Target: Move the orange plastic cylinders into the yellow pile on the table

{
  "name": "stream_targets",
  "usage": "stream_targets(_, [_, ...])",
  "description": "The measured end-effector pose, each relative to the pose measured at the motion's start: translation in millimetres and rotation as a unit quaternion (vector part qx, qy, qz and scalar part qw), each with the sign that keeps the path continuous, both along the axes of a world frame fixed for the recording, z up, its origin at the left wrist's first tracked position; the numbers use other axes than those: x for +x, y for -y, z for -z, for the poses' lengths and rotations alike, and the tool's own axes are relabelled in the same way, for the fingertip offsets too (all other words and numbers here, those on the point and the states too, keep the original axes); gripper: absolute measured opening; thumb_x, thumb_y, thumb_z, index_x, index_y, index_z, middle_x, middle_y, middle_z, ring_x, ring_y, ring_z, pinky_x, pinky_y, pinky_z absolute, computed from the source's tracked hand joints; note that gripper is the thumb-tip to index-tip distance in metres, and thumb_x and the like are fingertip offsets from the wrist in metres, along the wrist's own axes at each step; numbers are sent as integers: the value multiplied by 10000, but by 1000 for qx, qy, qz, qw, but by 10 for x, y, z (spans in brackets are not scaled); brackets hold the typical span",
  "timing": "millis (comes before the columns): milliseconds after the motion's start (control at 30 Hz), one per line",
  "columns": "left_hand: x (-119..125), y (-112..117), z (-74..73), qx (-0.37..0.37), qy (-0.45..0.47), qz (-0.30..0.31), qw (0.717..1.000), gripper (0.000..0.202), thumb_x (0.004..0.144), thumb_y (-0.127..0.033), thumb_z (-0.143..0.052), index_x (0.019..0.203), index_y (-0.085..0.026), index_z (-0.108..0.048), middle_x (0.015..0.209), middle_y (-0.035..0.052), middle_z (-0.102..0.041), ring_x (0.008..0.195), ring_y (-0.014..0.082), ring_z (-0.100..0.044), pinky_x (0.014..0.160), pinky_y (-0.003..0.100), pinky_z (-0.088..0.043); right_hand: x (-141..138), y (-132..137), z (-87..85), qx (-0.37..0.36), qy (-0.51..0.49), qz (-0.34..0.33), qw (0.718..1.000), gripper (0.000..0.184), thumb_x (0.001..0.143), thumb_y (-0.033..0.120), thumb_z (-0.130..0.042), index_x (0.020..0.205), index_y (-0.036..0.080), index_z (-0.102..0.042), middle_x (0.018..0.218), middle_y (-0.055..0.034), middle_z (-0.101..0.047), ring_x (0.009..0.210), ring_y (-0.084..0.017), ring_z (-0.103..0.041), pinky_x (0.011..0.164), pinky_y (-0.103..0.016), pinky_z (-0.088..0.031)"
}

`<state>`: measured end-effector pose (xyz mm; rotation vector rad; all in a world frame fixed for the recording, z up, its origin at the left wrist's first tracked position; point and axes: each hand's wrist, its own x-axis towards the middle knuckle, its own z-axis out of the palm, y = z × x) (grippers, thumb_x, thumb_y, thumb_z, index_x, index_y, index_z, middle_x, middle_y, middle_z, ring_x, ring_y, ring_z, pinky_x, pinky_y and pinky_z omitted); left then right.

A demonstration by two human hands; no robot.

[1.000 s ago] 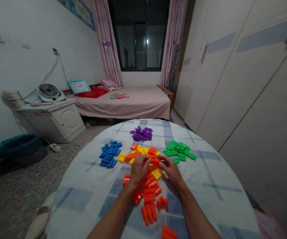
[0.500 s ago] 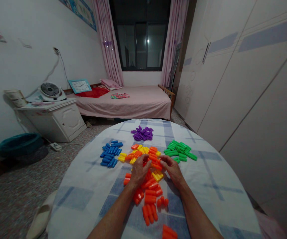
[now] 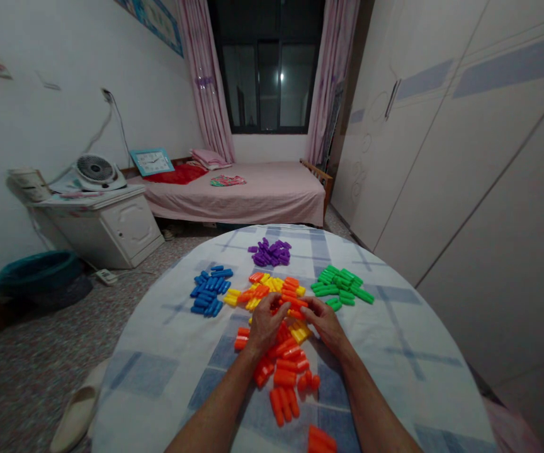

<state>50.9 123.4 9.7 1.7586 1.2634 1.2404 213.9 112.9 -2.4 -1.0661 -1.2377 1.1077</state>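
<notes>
Over the middle of the table my left hand (image 3: 265, 327) is closed, thumb and fingers on the left end of an orange plastic block (image 3: 295, 303) made of joined rounded bars. My right hand (image 3: 323, 322) pinches the same block's right end. Just beneath and behind the hands lies a mixed pile of yellow blocks (image 3: 276, 284) and orange blocks (image 3: 255, 293). More orange blocks (image 3: 284, 377) are spread between my forearms, toward the near edge. My left hand covers part of the pile.
Blue blocks (image 3: 209, 292) form a pile on the left, purple blocks (image 3: 272, 253) at the back, green blocks (image 3: 340, 286) on the right. All rest on a round table with a checked cloth (image 3: 395, 365). A bed (image 3: 272, 189) stands beyond it, a wardrobe (image 3: 480, 189) to the right.
My right hand has shifted slightly left and its thumb and fingers now close on the orange block's right end. The left hand has hardly moved. The piles look the same.
</notes>
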Motion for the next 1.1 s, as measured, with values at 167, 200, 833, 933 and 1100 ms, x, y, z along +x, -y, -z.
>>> stream_targets(167, [-35, -28, -44, 1, 55, -55, 997, 213, 829, -367, -486, 808, -175, -577, 741, -5, -593, 721, 131, -562, 697, 248, -455, 20, 20, -35, -14, -18, 12, 1000, 279, 666, 430, -711, 851, 221, -697, 829, -4, -683, 797, -174, -609, 710, -268, -487])
stream_targets(200, [-63, -49, -53, 4, 69, -76, 995, 210, 829, -364, -480, 789, -176, -564, 723, -10, -579, 701, 127, -552, 678, 240, -453, 35, 23, -42, -20, -31, 33, 999, 282, 660, 433, -715, 846, 222, -695, 822, 0, -682, 784, -164, -607, 691, -253, -484])
stream_targets(833, [-152, -120, 21, 122, 16, -110, 986, 298, 806, -133, -445, 1073, -190, -565, 1098, 69, -591, 1031, 173, -558, 894, 334, -467, 26, 12, -89, -71, -89, 161, 980, 306, 631, 320, -665, 912, 200, -654, 798, -22, -663, 583, -115, -560, 497, -233, -437])
stream_targets(933, [-134, -110, -45, 131, 38, -118, 984, 279, 804, -124, -444, 1038, -190, -580, 1084, 66, -596, 1021, 171, -560, 879, 332, -469, 30, -15, -52, -60, -102, 154, 981, 333, 624, 362, -667, 906, 185, -652, 761, -15, -650, 603, -127, -564, 493, -236, -430])
stream_targets(1100, [-163, -113, -187, 123, 45, -107, 986, 241, 790, -117, -438, 944, -184, -610, 1039, 59, -609, 1016, 170, -566, 801, 293, -493, 57, -45, 14, -45, -98, 160, 981, 330, 627, 365, -671, 898, 178, -658, 769, -12, -653, 612, -119, -563, 550, -244, -436])
